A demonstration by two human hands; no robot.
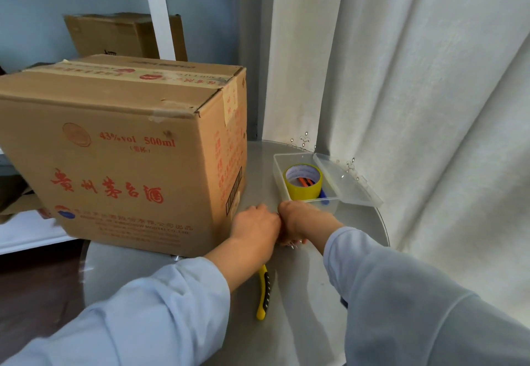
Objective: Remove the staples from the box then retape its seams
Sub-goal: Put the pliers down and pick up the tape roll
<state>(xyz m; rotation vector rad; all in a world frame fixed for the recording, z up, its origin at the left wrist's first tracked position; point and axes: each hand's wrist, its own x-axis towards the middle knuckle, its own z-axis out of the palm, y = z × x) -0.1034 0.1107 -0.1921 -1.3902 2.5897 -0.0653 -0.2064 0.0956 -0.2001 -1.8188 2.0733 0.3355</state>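
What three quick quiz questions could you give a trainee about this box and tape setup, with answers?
1. True or false: the yellow tape roll sits in the clear plastic case.
2. What lies on the table under the left forearm? A) scissors B) yellow utility knife C) marker
3. Where are the left hand and right hand?

Key: 1 true. 2 B. 3 Together on the table, by the cardboard box's lower right corner.

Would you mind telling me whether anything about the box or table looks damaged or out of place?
The cardboard box looks worn: the tape at its top right corner is wrinkled and partly lifting, and torn tape residue marks the front top edge. The yellow utility knife lies loose on the table, partly under the left forearm.
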